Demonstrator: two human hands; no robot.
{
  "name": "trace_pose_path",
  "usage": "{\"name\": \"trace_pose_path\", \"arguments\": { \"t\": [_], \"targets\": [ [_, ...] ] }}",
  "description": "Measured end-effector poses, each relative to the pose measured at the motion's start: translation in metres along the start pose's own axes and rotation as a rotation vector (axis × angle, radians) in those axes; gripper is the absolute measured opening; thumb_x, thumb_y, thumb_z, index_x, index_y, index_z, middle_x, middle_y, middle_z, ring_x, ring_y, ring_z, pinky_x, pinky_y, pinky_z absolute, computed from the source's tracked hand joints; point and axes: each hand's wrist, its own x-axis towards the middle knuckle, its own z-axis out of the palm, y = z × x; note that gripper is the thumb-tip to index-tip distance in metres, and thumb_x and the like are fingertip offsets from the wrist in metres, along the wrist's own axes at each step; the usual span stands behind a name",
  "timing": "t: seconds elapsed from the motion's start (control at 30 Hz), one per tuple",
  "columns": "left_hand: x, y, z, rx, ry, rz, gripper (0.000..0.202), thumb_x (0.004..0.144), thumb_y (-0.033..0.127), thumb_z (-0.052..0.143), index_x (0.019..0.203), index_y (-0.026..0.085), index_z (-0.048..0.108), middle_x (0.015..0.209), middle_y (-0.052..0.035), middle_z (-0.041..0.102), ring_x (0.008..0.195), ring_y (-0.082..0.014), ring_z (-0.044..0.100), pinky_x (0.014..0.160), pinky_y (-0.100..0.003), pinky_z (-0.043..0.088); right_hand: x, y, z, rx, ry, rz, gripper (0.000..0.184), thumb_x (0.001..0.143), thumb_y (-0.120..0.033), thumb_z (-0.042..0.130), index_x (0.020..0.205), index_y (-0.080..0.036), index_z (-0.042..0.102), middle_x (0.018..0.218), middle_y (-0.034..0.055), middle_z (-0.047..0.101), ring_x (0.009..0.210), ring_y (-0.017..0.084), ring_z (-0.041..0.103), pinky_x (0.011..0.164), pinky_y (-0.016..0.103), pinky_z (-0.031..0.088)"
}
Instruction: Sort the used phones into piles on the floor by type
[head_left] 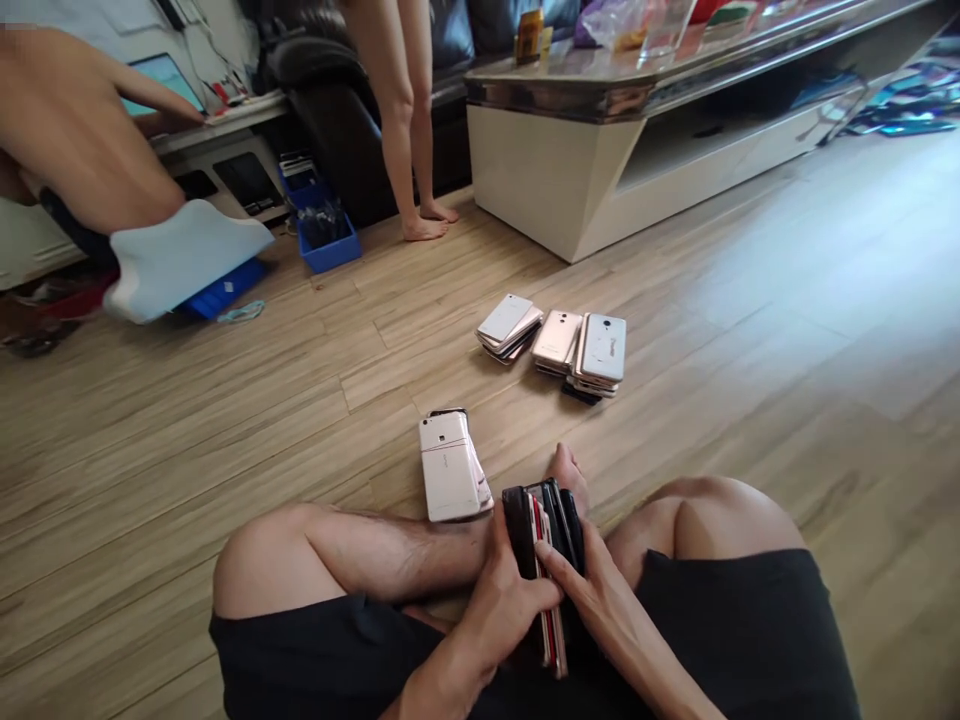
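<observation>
I sit cross-legged on a wooden floor. My left hand is closed around a bundle of phones held on edge in my lap, dark ones with a red and a pink one among them. My right hand grips the same bundle from the right, its fingers laid across the phones' edges. Just beyond my left shin lies a small stack of white phones. Farther out on the floor sit three more stacks of pale and rose-gold phones.
A low white table with a glass top stands at the back right. A person's bare legs stand by a dark sofa. At left another person's arm reaches toward a laptop. A blue bin sits on the floor.
</observation>
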Motion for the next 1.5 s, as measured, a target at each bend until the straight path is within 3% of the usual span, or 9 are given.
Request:
{"name": "trace_pose_path", "arguments": {
  "t": [0.17,0.27,0.43,0.6,0.77,0.87,1.03,1.2,1.5],
  "targets": [
    [-0.012,0.008,-0.007,-0.178,-0.133,-0.131,0.108,0.076,0.02,0.065,0.164,0.03,0.003,0.155,-0.0051,0.051,0.142,-0.029,0.049,0.116,-0.046,0.043,0.003,-0.002,-0.003,-0.062,0.044,-0.038,0.096,0.083,-0.067,0.06,0.162,-0.027,0.022,0.163,0.0105,0.037,0.154,0.033,0.027,0.127,0.05,0.023],
    [-0.012,0.009,-0.003,-0.17,-0.14,-0.096,0.109,0.076,0.019,0.064,0.164,0.028,0.0,0.153,-0.0068,0.052,0.14,-0.0281,0.051,0.115,-0.045,0.043,0.005,-0.003,-0.007,-0.105,0.024,-0.037,0.102,0.078,-0.068,0.063,0.162,-0.026,0.022,0.161,0.0113,0.041,0.152,0.035,0.032,0.126,0.05,0.027],
    [-0.005,0.006,0.012,0.096,-0.084,-0.044,0.126,0.069,0.02,0.073,0.162,0.013,-0.012,0.169,-0.0173,0.021,0.155,-0.0325,0.024,0.126,-0.044,0.026,0.014,0.006,-0.013,-0.169,0.032,0.086,0.104,0.067,-0.061,0.067,0.155,-0.018,0.033,0.149,0.0169,0.053,0.141,0.038,0.049,0.122,0.051,0.035],
    [-0.003,0.004,0.009,0.196,-0.058,-0.007,0.109,0.075,0.018,0.065,0.165,0.016,0.005,0.165,-0.0148,0.034,0.152,-0.0329,0.032,0.126,-0.048,0.028,0.019,0.013,-0.02,-0.117,0.03,0.17,0.097,0.066,-0.057,0.06,0.15,-0.013,0.038,0.143,0.0186,0.059,0.135,0.037,0.055,0.116,0.05,0.043],
    [0.009,0.028,-0.024,0.615,0.428,0.353,0.044,0.089,0.026,0.058,0.132,0.027,0.066,0.134,-0.0116,0.061,0.131,-0.0332,0.054,0.118,-0.051,0.038,0.015,0.005,-0.02,-0.102,-0.005,0.141,0.093,0.069,-0.052,0.063,0.153,-0.02,0.038,0.147,0.0136,0.058,0.138,0.036,0.053,0.116,0.05,0.042],
    [0.036,0.047,-0.045,0.861,0.752,0.446,0.069,0.084,0.03,0.071,0.148,0.021,0.048,0.149,-0.0186,0.045,0.142,-0.0397,0.04,0.118,-0.059,0.033,0.013,-0.001,-0.017,-0.139,0.015,0.066,0.095,0.071,-0.045,0.067,0.158,-0.028,0.032,0.146,0.0097,0.059,0.135,0.037,0.056,0.113,0.051,0.044],
    [0.076,0.055,-0.059,0.992,0.739,0.169,0.095,0.079,0.026,0.071,0.16,0.019,0.023,0.162,-0.0271,0.021,0.137,-0.0462,0.044,0.106,-0.06,0.045,0.013,0.005,-0.016,-0.109,0.02,0.033,0.091,0.071,-0.039,0.068,0.157,-0.031,0.037,0.149,0.0074,0.056,0.137,0.036,0.054,0.11,0.049,0.047],
    [0.076,0.051,-0.087,0.773,0.76,0.077,0.097,0.073,0.021,0.069,0.16,0.023,0.024,0.151,-0.0205,0.04,0.136,-0.0375,0.049,0.111,-0.052,0.043,0.036,0.001,-0.023,-0.029,0.011,-0.028,0.09,0.071,-0.041,0.068,0.155,-0.027,0.038,0.157,0.0086,0.047,0.147,0.033,0.041,0.116,0.049,0.04],
    [0.07,0.038,-0.131,-0.065,0.561,0.115,0.088,0.069,0.022,0.07,0.148,0.035,0.033,0.116,-0.0025,0.068,0.096,-0.0216,0.068,0.088,-0.038,0.057,0.165,-0.045,-0.025,0.103,-0.186,0.014,0.059,0.082,-0.042,0.067,0.133,-0.017,0.052,0.121,0.0112,0.07,0.107,0.027,0.067,0.091,0.04,0.054]
  ]
}}
